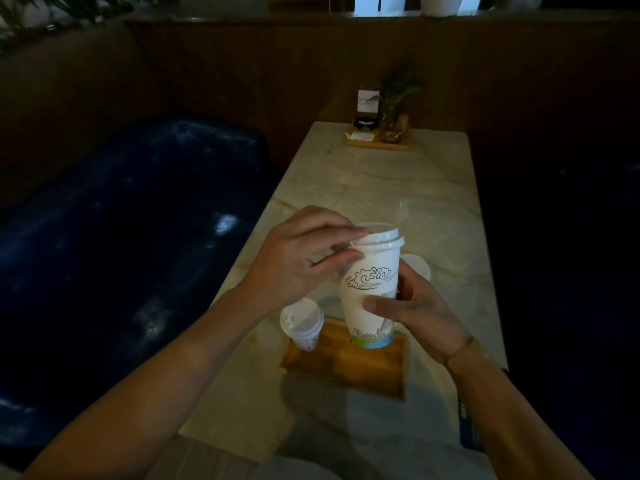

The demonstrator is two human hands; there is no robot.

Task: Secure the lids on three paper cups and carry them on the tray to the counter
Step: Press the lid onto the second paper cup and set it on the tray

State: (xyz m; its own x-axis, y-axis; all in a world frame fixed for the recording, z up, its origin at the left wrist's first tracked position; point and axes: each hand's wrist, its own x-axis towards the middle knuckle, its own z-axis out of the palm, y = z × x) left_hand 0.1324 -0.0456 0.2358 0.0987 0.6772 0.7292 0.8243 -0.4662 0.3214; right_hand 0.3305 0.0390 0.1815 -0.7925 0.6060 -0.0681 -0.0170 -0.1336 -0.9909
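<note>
My right hand (420,311) grips a tall white paper cup (372,289) with a blue cloud drawing, held tilted above the wooden tray (346,367). A white lid (379,237) sits on the cup's rim, and my left hand (299,259) pinches the lid's left edge with curled fingers. A second lidded cup (302,323) stands at the tray's left corner. Behind my right hand a third white cup or lid (419,266) is partly hidden. A clear lid (415,207) lies farther back on the table.
The marble table (381,174) runs away from me, with a small wooden stand (377,142) holding a plant, a card and napkins at its far end. A dark blue seat (121,237) lies along the left. Wood panelling backs the booth.
</note>
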